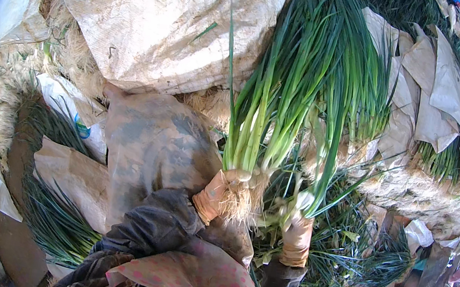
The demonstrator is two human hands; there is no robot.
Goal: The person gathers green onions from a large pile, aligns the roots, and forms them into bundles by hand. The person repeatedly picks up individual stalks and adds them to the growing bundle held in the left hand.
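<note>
My left hand (213, 194), in a dirty tan glove, is closed round the root end of a bunch of green onions (253, 129). Pale stringy roots (239, 202) hang over its fingers, and the long leaves point away from me. To the right, my right hand (295, 226) is gloved too and slightly blurred. Its fingers are closed on the pale end of a loose green onion (307, 199). Beyond both hands, more green onions (345, 84) lie in a thick heap, roots toward me.
A large whitish woven sack (166, 15) covers a root-edged pile at the far left. Trimmed leaves (335, 242) litter the ground at right. More green onion bundles (57, 217) lie at lower left. Stacked bundles (453, 170) under pale sheets (435, 94) stand at the right.
</note>
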